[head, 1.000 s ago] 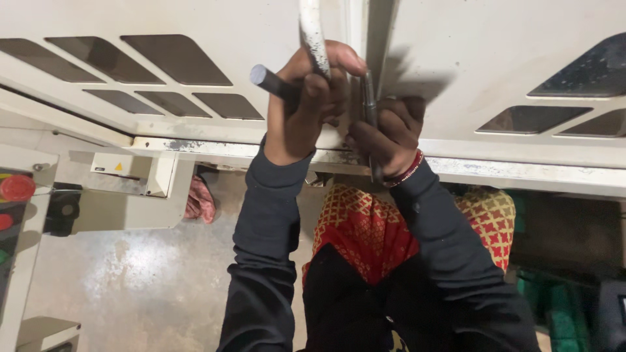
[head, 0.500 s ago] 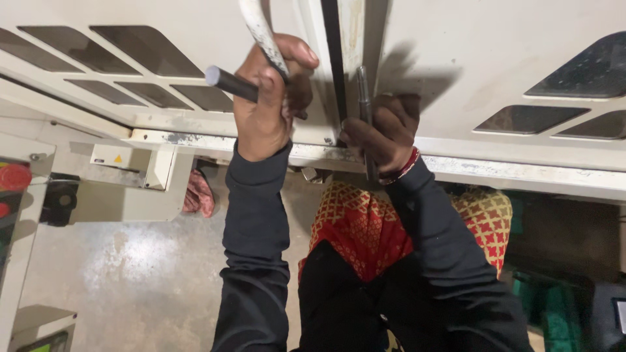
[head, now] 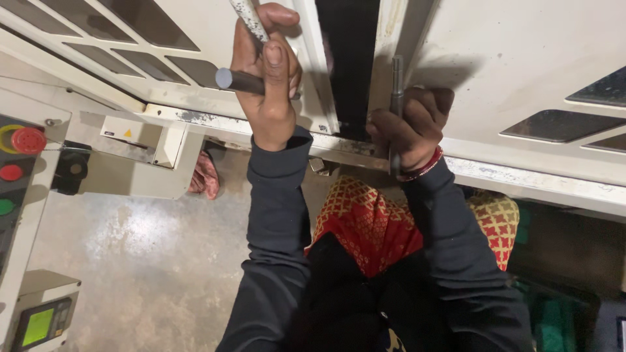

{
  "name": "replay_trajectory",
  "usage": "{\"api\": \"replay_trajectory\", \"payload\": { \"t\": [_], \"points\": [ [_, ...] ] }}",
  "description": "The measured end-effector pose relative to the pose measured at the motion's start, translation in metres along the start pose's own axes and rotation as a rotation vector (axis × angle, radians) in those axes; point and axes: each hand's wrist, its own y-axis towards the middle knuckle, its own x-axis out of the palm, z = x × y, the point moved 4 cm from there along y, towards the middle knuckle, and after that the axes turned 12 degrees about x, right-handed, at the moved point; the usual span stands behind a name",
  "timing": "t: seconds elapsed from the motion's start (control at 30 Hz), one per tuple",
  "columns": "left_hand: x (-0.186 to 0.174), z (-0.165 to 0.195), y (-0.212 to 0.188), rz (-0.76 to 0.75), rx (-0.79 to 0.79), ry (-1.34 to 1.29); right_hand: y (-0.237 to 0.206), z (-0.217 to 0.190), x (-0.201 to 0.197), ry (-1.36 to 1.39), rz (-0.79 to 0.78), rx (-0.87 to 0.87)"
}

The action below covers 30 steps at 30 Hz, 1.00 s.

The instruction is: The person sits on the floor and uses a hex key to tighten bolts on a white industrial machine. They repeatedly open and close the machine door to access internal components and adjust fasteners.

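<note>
My left hand (head: 268,78) grips the white handle (head: 242,13) of the left sliding door (head: 163,39) of a cream machine enclosure, and also holds a dark metal rod (head: 236,80) that sticks out to the left. My right hand (head: 412,127) grips the grey vertical handle bar (head: 396,85) of the right door (head: 521,58). Between the two doors a dark gap (head: 347,58) stands open. Both arms wear dark long sleeves, and a red bangle circles the right wrist.
A control panel (head: 16,163) with a red mushroom button, a red and a green button sits at the left, with a small green-lit display (head: 38,324) below it. The concrete floor (head: 143,261) lies underneath. A red and yellow patterned cloth (head: 372,221) covers my lap. Green crates (head: 554,319) are at the lower right.
My left hand has slid the left door leftward, away from my right hand. The doors were shut together a second ago; a wide dark gap now shows between them.
</note>
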Motion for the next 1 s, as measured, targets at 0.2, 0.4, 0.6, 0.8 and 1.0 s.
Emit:
{"api": "replay_trajectory", "payload": {
  "t": [0.2, 0.4, 0.6, 0.8, 1.0],
  "points": [
    [-0.01, -0.004, -0.002, 0.007, 0.015, -0.048, -0.003, 0.0, 0.003, -0.025, 0.019, 0.026],
    [-0.013, -0.005, -0.002, 0.012, 0.031, -0.061, -0.001, -0.001, 0.0, 0.0, -0.005, 0.01],
    [-0.012, -0.006, -0.002, 0.005, 0.046, -0.07, -0.002, -0.001, 0.0, -0.007, 0.033, 0.002],
    [-0.014, -0.008, -0.003, 0.007, 0.032, -0.089, -0.001, -0.001, -0.001, 0.002, -0.009, 0.019],
    [-0.016, -0.011, -0.004, -0.004, 0.038, -0.074, -0.001, -0.002, -0.001, 0.001, -0.014, 0.031]
  ]
}}
